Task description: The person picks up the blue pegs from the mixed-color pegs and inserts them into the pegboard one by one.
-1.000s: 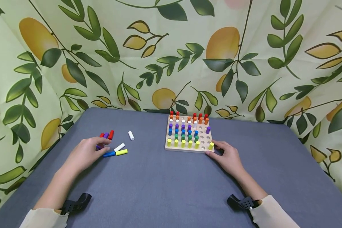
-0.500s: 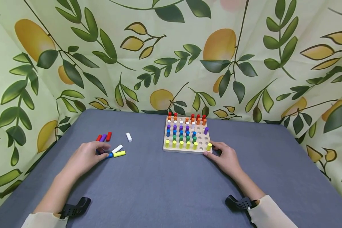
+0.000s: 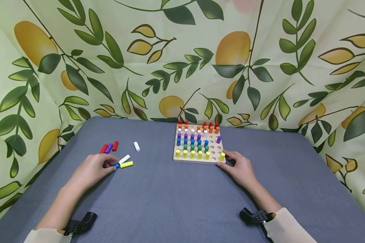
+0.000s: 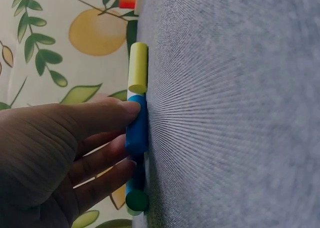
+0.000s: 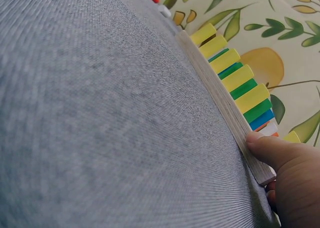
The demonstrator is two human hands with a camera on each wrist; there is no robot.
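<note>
At the left, my left hand (image 3: 92, 169) pinches a blue peg (image 4: 136, 130) with the thumb on its near side and fingers behind it. A yellow peg (image 3: 126, 164) and a white peg (image 3: 124, 159) lie just beyond its fingertips. In the left wrist view a green peg (image 4: 137, 200) shows below the fingers. My right hand (image 3: 242, 170) grips the front right corner of a wooden pegboard (image 3: 197, 161), thumb at its front edge. Rows of coloured pegs stand in the board, with several bare holes toward its right side.
Past the left hand lie two red pegs (image 3: 115, 145) and a purple peg (image 3: 108, 148). Another white peg (image 3: 137, 146) lies apart from them. A patterned curtain (image 3: 170, 67) hangs behind the grey table (image 3: 170, 202).
My left hand has drawn slightly back from the red and purple pegs and closed on the blue peg. The right hand stays on the pegboard. The head view has shifted slightly.
</note>
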